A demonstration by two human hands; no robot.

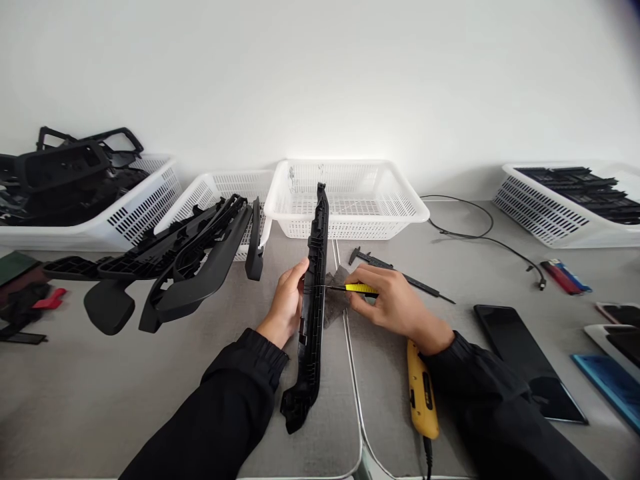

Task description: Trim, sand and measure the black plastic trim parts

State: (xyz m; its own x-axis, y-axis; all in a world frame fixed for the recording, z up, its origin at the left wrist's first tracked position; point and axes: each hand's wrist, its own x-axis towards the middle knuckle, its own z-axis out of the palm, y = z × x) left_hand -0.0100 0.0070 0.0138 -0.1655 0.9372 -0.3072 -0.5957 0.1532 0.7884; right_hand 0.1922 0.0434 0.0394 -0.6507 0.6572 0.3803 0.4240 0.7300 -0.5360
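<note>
My left hand [286,301] is closed round the middle of a long black plastic trim piece [315,287], whose ribbed inner side faces up. The strip stands lengthwise in front of me, its far end overlapping a white basket. In my right hand [387,299] is a slim tool with a yellow handle [361,289], pinched between fingers and thumb. Its thin dark shaft points left, and the tip meets the ribs of the trim piece near its middle. Whether the tip is a blade or a driver bit is too small to tell. A crumpled grey scrap [334,310] lies under the tool.
Ahead is a white basket [350,230]. Left of it, black trim parts [200,287] jut out of another basket. Black calipers [395,270], a yellow corded handheld device [423,393], a phone [527,363], a cable [493,237] and lighters [567,277] lie to the right.
</note>
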